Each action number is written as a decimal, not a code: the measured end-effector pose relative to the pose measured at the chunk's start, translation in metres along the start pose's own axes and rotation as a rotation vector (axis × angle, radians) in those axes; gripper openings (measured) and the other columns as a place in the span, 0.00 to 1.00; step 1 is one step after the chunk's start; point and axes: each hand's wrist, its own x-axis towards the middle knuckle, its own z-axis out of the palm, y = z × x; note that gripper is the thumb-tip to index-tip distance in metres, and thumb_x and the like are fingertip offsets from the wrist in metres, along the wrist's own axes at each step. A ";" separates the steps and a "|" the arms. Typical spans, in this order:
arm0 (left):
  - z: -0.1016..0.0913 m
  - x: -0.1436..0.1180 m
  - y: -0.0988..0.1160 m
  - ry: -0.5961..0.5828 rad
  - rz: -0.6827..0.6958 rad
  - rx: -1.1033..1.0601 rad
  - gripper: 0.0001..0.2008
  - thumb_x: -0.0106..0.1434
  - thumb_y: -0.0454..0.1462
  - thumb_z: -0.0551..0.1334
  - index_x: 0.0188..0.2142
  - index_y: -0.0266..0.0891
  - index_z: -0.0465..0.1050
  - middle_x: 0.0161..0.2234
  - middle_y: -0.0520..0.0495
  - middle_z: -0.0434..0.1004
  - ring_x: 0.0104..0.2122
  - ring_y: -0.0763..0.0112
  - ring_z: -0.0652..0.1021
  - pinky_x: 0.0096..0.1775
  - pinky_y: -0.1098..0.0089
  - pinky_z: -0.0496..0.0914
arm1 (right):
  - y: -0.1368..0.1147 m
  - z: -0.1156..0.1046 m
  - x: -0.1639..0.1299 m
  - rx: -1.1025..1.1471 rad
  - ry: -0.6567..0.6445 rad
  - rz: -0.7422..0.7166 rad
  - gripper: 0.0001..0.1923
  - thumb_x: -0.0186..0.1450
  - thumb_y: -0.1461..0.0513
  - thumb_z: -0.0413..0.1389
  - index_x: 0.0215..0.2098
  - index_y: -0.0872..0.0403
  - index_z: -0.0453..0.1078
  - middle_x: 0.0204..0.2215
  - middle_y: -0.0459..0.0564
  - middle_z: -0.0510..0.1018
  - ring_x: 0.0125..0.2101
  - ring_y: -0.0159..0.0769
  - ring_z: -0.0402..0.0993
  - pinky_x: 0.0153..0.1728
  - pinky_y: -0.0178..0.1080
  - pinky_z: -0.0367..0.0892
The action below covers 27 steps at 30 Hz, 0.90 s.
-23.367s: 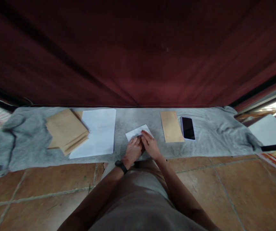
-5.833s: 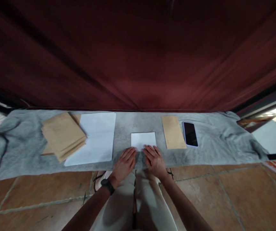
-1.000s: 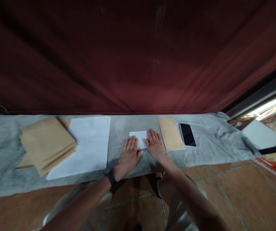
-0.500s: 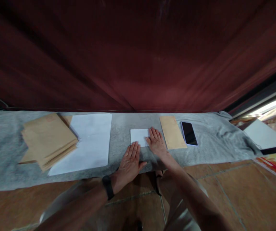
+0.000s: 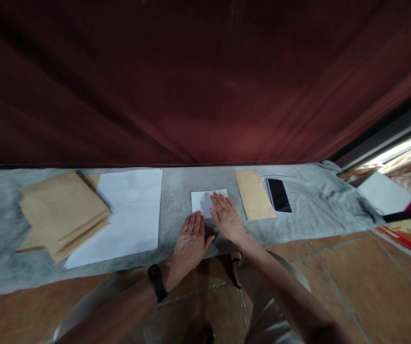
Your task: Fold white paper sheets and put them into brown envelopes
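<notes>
A small folded white sheet of paper (image 5: pixel 199 200) lies on the grey cloth in front of me. My left hand (image 5: pixel 191 239), flat with the thumb out to the side, touches the near edge of the paper with its fingertips. Across the right part of the same sheet rests my right hand (image 5: pixel 226 216), its fingers stretched out and covering some of the paper. Just right of that hand is a brown envelope (image 5: pixel 255 195). A phone (image 5: pixel 279 196) with a dark screen lies beyond the envelope.
On the left, a stack of brown envelopes (image 5: pixel 62 205) overlaps large white sheets of paper (image 5: pixel 134 215). The grey cloth (image 5: pixel 177 191) covers the long surface. Behind it hangs a dark red curtain (image 5: pixel 205 95). Tiled floor (image 5: pixel 334 267) shows in front.
My right hand has slid leftward over the white paper, uncovering its right corner. My left hand stays at the near edge. The view has shifted slightly.
</notes>
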 end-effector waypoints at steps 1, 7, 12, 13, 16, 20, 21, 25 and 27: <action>-0.001 0.001 -0.001 -0.004 0.014 0.000 0.28 0.71 0.41 0.53 0.64 0.24 0.67 0.65 0.25 0.66 0.67 0.46 0.66 0.66 0.46 0.62 | -0.006 0.001 -0.005 0.037 -0.023 -0.058 0.27 0.78 0.55 0.42 0.71 0.56 0.59 0.71 0.54 0.60 0.71 0.42 0.54 0.71 0.50 0.52; -0.008 0.002 -0.006 -0.067 0.059 0.065 0.26 0.66 0.29 0.51 0.62 0.22 0.68 0.65 0.25 0.67 0.66 0.50 0.68 0.65 0.52 0.63 | -0.018 0.008 -0.036 0.109 -0.089 -0.192 0.27 0.77 0.55 0.45 0.70 0.59 0.60 0.70 0.56 0.62 0.70 0.41 0.57 0.71 0.48 0.53; -0.012 0.002 -0.007 -0.065 0.050 0.077 0.24 0.68 0.31 0.51 0.61 0.25 0.70 0.63 0.26 0.70 0.65 0.51 0.70 0.63 0.53 0.65 | -0.002 0.003 -0.047 0.024 -0.104 -0.148 0.30 0.75 0.54 0.50 0.71 0.58 0.59 0.70 0.57 0.59 0.70 0.44 0.56 0.71 0.50 0.54; -0.013 0.002 -0.008 -0.059 0.043 0.080 0.24 0.68 0.32 0.51 0.60 0.25 0.70 0.63 0.26 0.70 0.64 0.51 0.71 0.63 0.54 0.66 | 0.001 0.002 -0.049 0.010 -0.101 -0.136 0.30 0.75 0.53 0.51 0.71 0.57 0.58 0.71 0.57 0.59 0.70 0.44 0.56 0.71 0.50 0.54; -0.014 0.003 -0.008 -0.034 0.012 0.069 0.23 0.69 0.33 0.51 0.60 0.26 0.71 0.61 0.27 0.72 0.63 0.51 0.72 0.61 0.53 0.67 | 0.008 -0.002 -0.055 -0.027 -0.095 -0.091 0.32 0.75 0.52 0.51 0.72 0.57 0.57 0.71 0.57 0.57 0.71 0.45 0.55 0.71 0.51 0.53; -0.020 0.007 -0.009 -0.032 -0.006 0.049 0.22 0.71 0.35 0.49 0.56 0.24 0.73 0.58 0.25 0.75 0.61 0.49 0.74 0.61 0.51 0.67 | 0.019 -0.010 -0.059 -0.052 -0.156 -0.017 0.31 0.76 0.52 0.49 0.72 0.56 0.56 0.72 0.56 0.55 0.71 0.45 0.55 0.71 0.51 0.52; -0.023 0.009 -0.009 -0.034 -0.013 0.041 0.22 0.72 0.36 0.49 0.55 0.23 0.74 0.57 0.24 0.75 0.60 0.48 0.75 0.61 0.51 0.67 | 0.021 -0.012 -0.059 -0.052 -0.177 -0.001 0.31 0.76 0.52 0.48 0.72 0.55 0.56 0.72 0.55 0.55 0.71 0.45 0.55 0.71 0.51 0.52; -0.030 0.024 -0.010 -0.025 -0.041 0.003 0.21 0.74 0.39 0.50 0.48 0.27 0.77 0.52 0.29 0.79 0.56 0.50 0.77 0.60 0.53 0.68 | 0.024 -0.015 -0.058 -0.040 -0.205 0.022 0.30 0.75 0.52 0.50 0.72 0.53 0.57 0.72 0.55 0.56 0.70 0.46 0.56 0.70 0.51 0.53; -0.027 0.034 -0.011 0.009 -0.036 -0.013 0.21 0.74 0.39 0.49 0.52 0.28 0.76 0.55 0.31 0.78 0.58 0.52 0.76 0.61 0.54 0.68 | 0.024 -0.017 -0.057 -0.036 -0.193 0.016 0.31 0.75 0.52 0.51 0.72 0.53 0.58 0.71 0.56 0.58 0.70 0.47 0.57 0.70 0.52 0.53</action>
